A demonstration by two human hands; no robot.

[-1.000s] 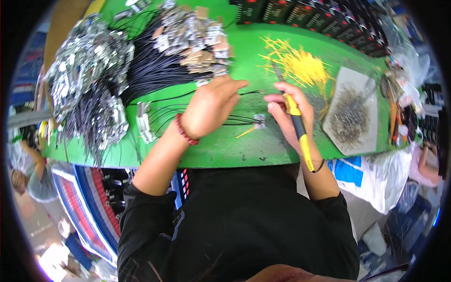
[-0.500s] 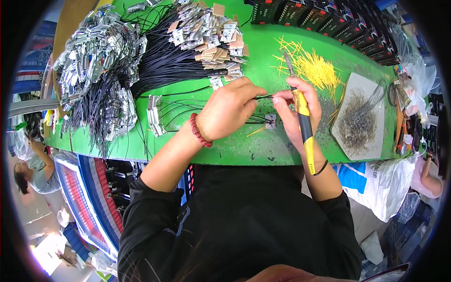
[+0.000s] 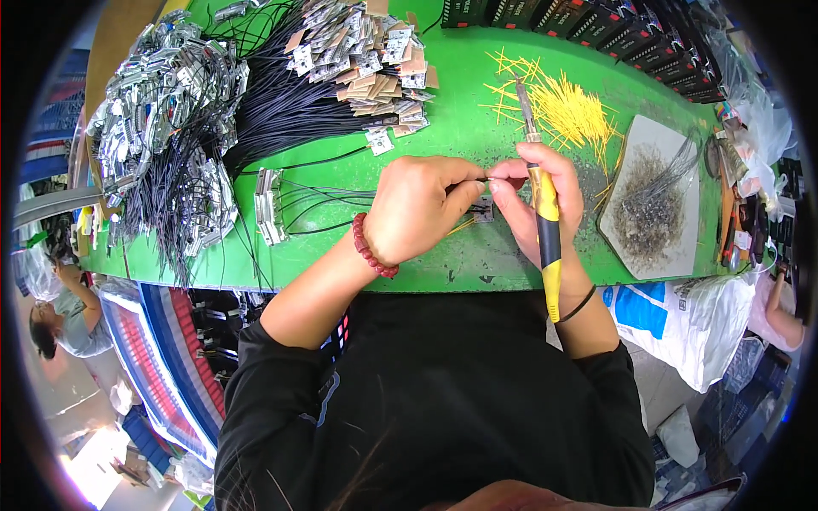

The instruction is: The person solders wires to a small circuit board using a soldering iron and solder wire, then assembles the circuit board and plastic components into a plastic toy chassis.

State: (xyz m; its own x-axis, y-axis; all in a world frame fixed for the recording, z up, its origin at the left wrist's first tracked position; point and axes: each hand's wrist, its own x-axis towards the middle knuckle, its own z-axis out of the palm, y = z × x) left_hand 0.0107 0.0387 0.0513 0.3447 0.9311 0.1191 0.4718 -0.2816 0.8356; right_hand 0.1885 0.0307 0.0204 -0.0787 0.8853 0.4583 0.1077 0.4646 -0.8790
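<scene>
My left hand (image 3: 419, 209), with a red bead bracelet at its wrist, pinches a thin black wire (image 3: 486, 180) between thumb and forefinger. The right thumb and forefinger close on the same wire, almost meeting the left fingertips. Across my right hand (image 3: 558, 183) lies a soldering iron (image 3: 551, 243) with a yellow and black handle, its metal tip directed away from me. Just below the fingertips sits a small circuit board (image 3: 483, 210), partly covered. Black wires run under my left hand from silvery metal strips (image 3: 269, 207) on the left.
Bundled black wires (image 3: 290, 111) with boards and a heap of metal parts (image 3: 162, 119) fill the far left. Yellow sticks (image 3: 575, 111) lie ahead on the green table (image 3: 409, 277). A pale board (image 3: 673, 264) with dark residue is at right. Black boxes (image 3: 588, 30) stand behind.
My hands have drawn closer together, so less of the wire shows between the fingertips. The table scene has shifted slightly left in view. The soldering iron stays in my right hand.
</scene>
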